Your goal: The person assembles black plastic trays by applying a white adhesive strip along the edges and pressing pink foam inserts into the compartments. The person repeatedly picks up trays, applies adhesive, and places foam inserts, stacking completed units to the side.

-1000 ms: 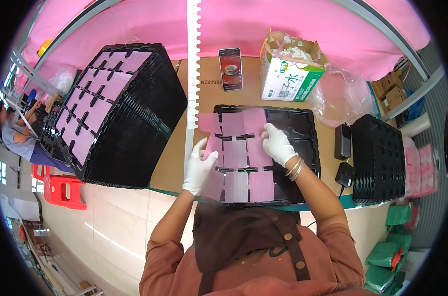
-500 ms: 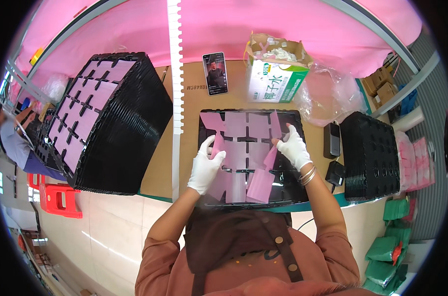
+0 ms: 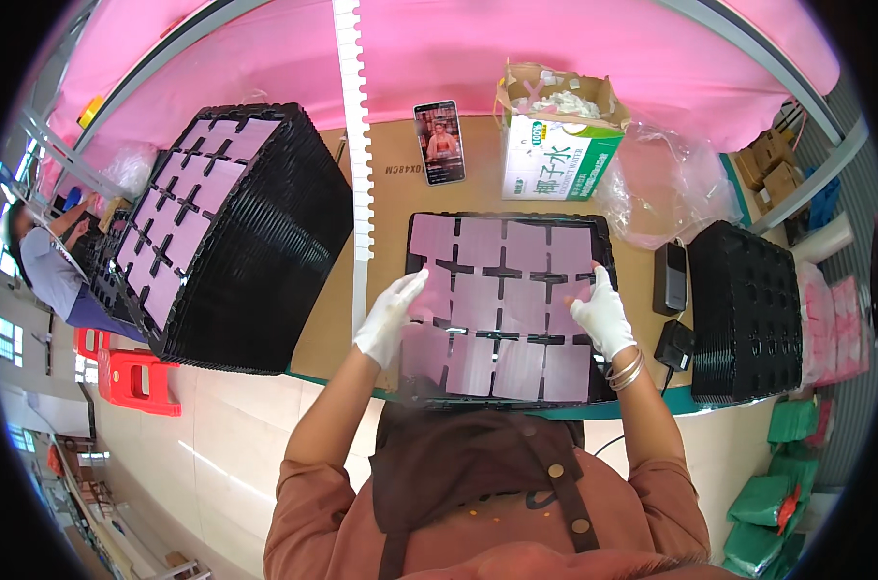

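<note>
In front of me lies a black plastic tray (image 3: 601, 253) with a grid of compartments. Thin pink sheets (image 3: 476, 300) lie flat across it, with black cross-shaped dividers showing between them. My left hand (image 3: 389, 317), in a white glove, is at the tray's left edge; its fingers stretch toward a pink sheet there and appear to hold nothing. My right hand (image 3: 606, 317), gloved too, is at the right edge with thumb and forefinger apart beside the sheets. Whether either hand's fingertips touch a sheet, I cannot tell.
A tall stack of black trays (image 3: 265, 242) topped with pink sheets stands left; another black stack (image 3: 746, 309) stands right. Behind are a phone (image 3: 441, 145), an open carton (image 3: 560, 159) and clear plastic wrap (image 3: 671, 188). A black device (image 3: 669, 278) and a charger (image 3: 673, 345) lie right.
The pink sheets that stood tilted in the tray now lie flat across it. Both hands have moved outward from the sheets toward the tray's sides. My view has shifted slightly.
</note>
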Motion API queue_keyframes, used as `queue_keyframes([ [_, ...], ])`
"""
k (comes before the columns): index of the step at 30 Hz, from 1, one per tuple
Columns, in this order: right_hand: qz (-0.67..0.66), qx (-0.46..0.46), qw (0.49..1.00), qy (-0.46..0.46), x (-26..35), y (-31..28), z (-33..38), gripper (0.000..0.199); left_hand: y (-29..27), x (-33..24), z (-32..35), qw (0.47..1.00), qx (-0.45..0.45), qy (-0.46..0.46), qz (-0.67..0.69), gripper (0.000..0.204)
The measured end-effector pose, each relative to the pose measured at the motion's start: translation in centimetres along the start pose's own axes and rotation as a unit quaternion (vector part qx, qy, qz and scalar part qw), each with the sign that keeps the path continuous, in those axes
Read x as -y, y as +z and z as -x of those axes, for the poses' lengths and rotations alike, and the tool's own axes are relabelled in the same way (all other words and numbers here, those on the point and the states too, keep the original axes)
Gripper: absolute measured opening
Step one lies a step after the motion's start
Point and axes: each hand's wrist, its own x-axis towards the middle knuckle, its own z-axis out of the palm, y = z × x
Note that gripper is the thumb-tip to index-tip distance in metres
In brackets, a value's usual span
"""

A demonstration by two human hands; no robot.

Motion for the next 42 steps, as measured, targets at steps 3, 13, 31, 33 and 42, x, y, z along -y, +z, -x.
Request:
queue_keyframes([
  [3,-0.106,0.005,0.994,-0.029,-2.4,0.9,-0.4,0.078,0.2,-2.8,-0.1,0.996,0.06,-0.05,-0.036,0.057],
  [13,-0.252,0.042,0.966,0.034,-2.4,-0.4,-0.2,0.074,0.3,-3.1,-2.5,0.999,0.024,-0.047,0.0,0.027],
  [31,-0.328,0.048,0.943,0.035,-4.9,-1.3,-0.2,0.068,-0.4,-0.7,-2.9,0.983,-0.102,0.091,-0.121,0.029],
  [33,-0.383,0.071,0.919,0.067,-4.0,-2.0,2.0,0.072,-0.4,0.2,-3.3,0.974,-0.126,0.129,-0.139,0.026],
  [42,-0.292,0.088,0.952,0.024,-4.6,-1.2,5.4,0.079,1.3,0.4,-3.3,0.907,-0.222,0.224,-0.28,0.023],
])
